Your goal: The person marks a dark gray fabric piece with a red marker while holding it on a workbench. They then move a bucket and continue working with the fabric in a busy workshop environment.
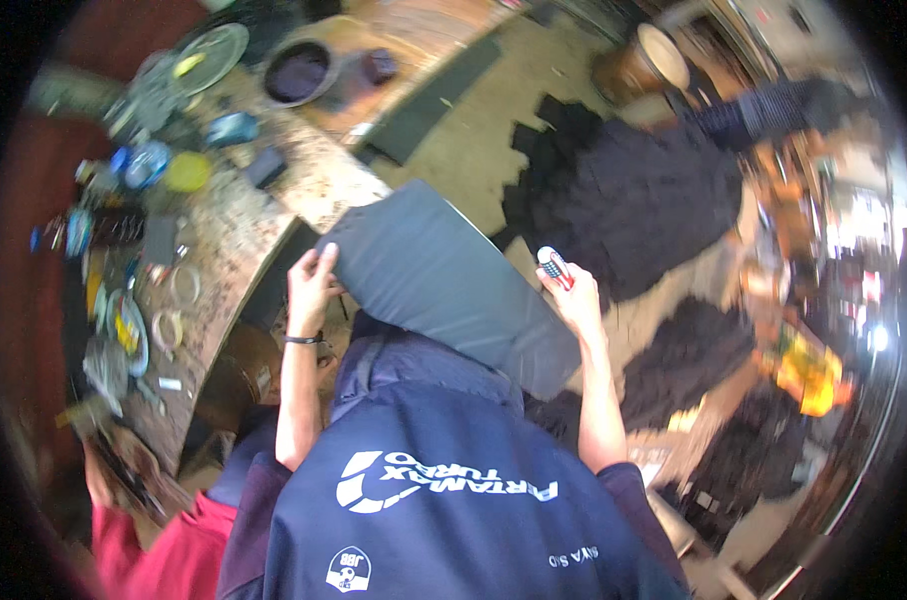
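Observation:
A dark grey padded panel [454, 280] slants across my lap, its surface faintly creased. My left hand [312, 290] pinches its left edge near the far corner, thumb and fingers closed on it. Over the panel's right edge, my right hand [580, 305] is closed around a small red, white and black tool [554, 266]. A rounded white end of that tool points up and away from me; its exact kind is too small to make out.
A stained workbench [229, 215] at left carries bottles, tape rolls [186, 285] and a dark bowl [299, 73]. Heaps of black pieces [634, 190] lie on the floor at right, near a yellow bag [812, 375]. Someone in a red sleeve [169, 545] is close at lower left.

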Tool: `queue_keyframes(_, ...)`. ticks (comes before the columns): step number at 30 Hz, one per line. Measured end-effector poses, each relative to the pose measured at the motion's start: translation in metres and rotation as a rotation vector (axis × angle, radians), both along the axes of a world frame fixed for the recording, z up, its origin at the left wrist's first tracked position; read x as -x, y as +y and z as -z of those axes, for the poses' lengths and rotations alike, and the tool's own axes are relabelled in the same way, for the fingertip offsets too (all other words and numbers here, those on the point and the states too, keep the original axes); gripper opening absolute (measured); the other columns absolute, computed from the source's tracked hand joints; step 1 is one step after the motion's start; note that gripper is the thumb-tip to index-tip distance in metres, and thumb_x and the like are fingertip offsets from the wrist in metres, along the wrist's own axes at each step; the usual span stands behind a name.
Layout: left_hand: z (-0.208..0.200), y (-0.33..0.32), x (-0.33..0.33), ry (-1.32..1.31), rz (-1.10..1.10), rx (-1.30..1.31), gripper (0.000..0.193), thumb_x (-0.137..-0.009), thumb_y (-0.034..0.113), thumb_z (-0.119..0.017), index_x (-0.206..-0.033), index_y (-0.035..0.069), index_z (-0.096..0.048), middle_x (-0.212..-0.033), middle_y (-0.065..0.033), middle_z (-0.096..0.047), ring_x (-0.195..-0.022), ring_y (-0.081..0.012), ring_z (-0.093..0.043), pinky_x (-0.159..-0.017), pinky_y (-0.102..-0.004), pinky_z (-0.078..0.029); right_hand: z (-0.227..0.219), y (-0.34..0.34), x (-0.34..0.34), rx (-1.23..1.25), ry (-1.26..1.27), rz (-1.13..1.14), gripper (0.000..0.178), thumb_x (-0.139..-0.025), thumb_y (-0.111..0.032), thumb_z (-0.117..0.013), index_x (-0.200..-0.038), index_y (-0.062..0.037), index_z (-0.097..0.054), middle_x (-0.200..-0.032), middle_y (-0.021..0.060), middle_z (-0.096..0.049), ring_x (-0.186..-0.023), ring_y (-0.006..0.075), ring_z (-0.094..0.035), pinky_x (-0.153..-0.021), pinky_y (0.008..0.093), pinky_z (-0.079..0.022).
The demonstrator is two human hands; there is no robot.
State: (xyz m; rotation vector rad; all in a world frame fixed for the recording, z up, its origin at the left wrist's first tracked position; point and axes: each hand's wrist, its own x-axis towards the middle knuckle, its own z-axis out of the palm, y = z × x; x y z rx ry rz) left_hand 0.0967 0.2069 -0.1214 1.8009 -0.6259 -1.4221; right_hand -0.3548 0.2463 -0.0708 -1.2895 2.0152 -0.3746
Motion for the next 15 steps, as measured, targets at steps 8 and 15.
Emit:
queue_keyframes(8,0.015,-0.003,-0.014,0.112,0.071,-0.040,0.036,-0.104,0.042,-0.077,-0.121,0.010,-0.072,-0.088,0.0088,-0.059,-0.070,-0.0017,-0.055,-0.061,-0.0246,-0.056,0.023,0.192,0.057,0.040,-0.138,0.535,0.044,-0.099,-0.039,-0.083,-0.120,-0.0006,-0.080,-0.085,0.0033,-0.071,-0.081,0.0137,-0.062,-0.074,0.0371,-0.050)
queue_keyframes(15,0.017,-0.007,-0.015,0.056,0.099,-0.039,0.041,-0.104,0.046,-0.077,-0.123,0.012,-0.066,-0.110,0.0005,-0.069,-0.090,-0.0149,-0.068,-0.074,-0.0368,-0.060,0.035,0.206,0.049,0.105,-0.311,0.640,0.040,-0.101,-0.039,-0.081,-0.124,-0.0067,-0.082,-0.071,-0.0078,-0.055,-0.062,0.0055,-0.047,-0.056,0.0292,-0.039)
